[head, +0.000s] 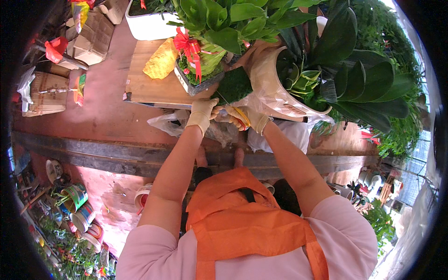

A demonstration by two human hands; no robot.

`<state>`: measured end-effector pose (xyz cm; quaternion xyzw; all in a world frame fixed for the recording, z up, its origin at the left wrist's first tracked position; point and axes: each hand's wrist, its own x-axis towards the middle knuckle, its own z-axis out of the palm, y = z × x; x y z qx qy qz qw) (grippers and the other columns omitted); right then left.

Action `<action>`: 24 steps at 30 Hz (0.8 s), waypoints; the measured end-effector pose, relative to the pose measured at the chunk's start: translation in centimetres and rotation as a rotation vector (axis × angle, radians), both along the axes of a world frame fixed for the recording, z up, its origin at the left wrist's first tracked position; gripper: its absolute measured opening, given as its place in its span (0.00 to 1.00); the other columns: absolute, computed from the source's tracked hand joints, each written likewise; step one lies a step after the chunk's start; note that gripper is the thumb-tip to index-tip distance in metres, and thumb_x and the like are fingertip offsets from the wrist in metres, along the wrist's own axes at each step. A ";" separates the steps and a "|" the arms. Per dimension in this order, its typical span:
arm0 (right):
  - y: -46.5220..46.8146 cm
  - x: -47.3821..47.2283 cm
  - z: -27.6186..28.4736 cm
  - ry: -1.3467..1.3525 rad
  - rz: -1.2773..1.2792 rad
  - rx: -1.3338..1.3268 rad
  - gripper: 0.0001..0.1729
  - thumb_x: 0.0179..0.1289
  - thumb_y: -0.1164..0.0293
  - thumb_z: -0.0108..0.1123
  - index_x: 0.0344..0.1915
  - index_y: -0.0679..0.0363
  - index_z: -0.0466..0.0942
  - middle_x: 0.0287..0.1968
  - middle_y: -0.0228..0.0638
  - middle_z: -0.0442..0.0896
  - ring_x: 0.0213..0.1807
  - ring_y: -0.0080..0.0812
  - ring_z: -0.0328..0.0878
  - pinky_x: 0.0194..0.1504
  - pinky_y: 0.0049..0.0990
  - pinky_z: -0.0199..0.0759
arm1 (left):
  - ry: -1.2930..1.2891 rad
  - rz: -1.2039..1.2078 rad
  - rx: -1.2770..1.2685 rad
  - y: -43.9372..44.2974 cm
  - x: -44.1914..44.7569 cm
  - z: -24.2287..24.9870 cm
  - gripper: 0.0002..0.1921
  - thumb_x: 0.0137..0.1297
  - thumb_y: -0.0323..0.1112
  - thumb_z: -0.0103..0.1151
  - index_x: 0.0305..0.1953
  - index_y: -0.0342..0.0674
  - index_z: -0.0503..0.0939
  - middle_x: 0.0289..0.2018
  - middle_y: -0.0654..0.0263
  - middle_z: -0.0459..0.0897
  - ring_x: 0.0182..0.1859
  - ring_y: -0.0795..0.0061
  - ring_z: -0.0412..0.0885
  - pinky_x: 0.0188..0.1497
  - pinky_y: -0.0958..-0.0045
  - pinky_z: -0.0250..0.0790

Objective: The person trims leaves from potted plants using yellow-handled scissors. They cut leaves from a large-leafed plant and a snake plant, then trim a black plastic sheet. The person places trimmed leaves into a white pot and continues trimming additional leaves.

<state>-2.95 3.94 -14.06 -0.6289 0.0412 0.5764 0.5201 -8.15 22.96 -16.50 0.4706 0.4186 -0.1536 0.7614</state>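
Observation:
My left hand (203, 111), in a pale glove, holds the near edge of a dark green moss-like sheet (234, 85). My right hand (246, 119), gloved too, is closed around a yellow and red handled tool (242, 118); a thin blade or rod reaches from it across the sheet, its exact kind unclear. Just beyond my left hand stands a square dark planter (201, 87) with moss, green stalks and a red ribbon bow (187, 43). A golden yellow stone-like piece (161, 60) lies left of it on the wooden tabletop (140, 84).
A large cream pot (269, 80) with broad-leaved plants stands at the right, a white planter (150, 26) at the back. Clear plastic wrap (171, 122) hangs below the table edge. Cardboard boxes (92, 38) and plastic buckets (75, 197) stand on the left.

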 end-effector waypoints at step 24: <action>3.3 2.0 1.1 -1.341 0.846 -0.903 0.18 0.64 0.64 0.54 0.47 0.62 0.82 0.47 0.47 0.83 0.50 0.42 0.81 0.46 0.35 0.78 | -0.355 0.386 0.222 -0.7 -5.0 5.5 0.12 0.67 0.30 0.59 0.49 0.30 0.79 0.30 0.64 0.81 0.23 0.80 0.78 0.21 0.81 0.69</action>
